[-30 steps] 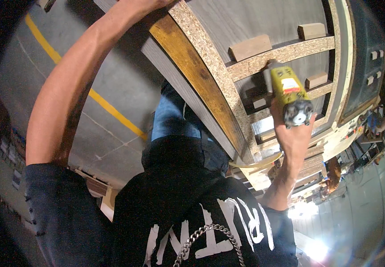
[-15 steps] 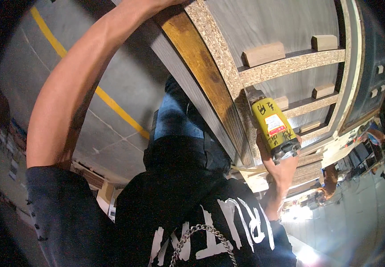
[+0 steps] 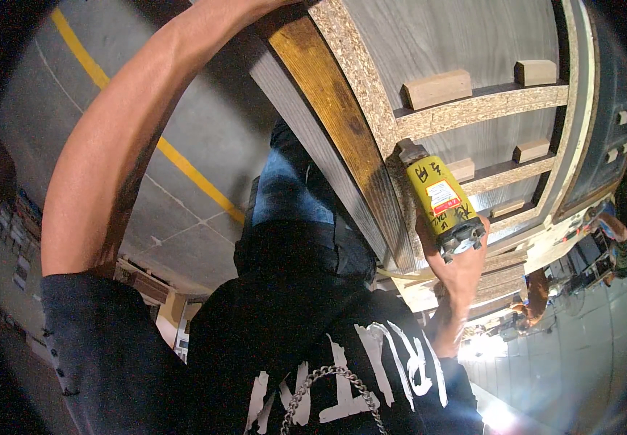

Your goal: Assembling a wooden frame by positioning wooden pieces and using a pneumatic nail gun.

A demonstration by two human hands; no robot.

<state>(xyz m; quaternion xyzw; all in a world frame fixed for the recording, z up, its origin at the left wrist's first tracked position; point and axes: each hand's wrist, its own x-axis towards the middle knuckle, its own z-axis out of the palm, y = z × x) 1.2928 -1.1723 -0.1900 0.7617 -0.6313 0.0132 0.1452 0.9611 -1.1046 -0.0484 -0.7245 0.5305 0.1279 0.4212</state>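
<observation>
Yellow pneumatic nail gun (image 3: 440,201) sits nose-first against the inner face of the chipboard side panel (image 3: 360,94) of a cabinet frame, right where the top chipboard rail (image 3: 483,109) meets it. Right hand (image 3: 458,264) is wrapped around the gun's rear grip. Left forearm (image 3: 132,123) reaches up over the frame's upper edge; the left hand is out of the picture, so its grip cannot be told. Risks, as judged: the nose stands at a slant to the panel, so a fastener could skew and break out through the brown outer edge band (image 3: 328,109); chipboard crumbles near edges; if the left hand lies behind the joint it may be in the line of fire. Room: small wooden glue blocks (image 3: 436,88) sit on the rails just beside the gun, crowding the gun body. Rails below narrow the bay. Open grey floor with a yellow line (image 3: 183,167) lies to the left.
</observation>
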